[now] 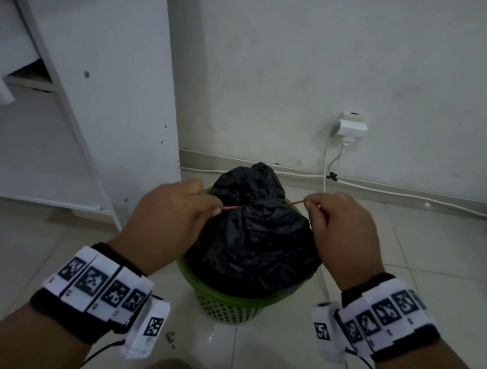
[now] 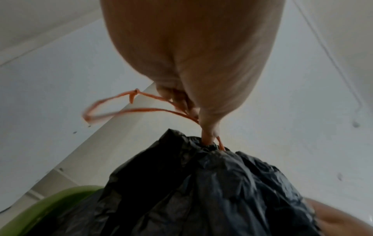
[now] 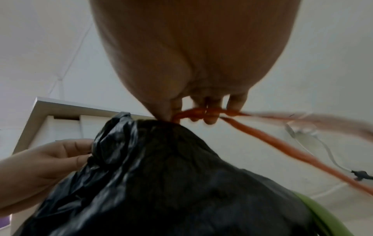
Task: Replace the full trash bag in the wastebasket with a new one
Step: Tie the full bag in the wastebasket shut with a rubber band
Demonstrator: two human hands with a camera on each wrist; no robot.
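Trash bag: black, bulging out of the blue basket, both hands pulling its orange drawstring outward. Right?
Not quite: the basket is green, not blue, as the head view shows. The rest holds: the black trash bag bulges out of it, left hand and right hand pinching the orange drawstring.

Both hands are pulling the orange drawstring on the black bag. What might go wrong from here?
1. The left hand and right hand pinch the thin orange drawstring; it may slip or snap.
2. The black bag bulges over the green wastebasket, so thin plastic could tear at the gathered neck.
3. The light basket may tip.
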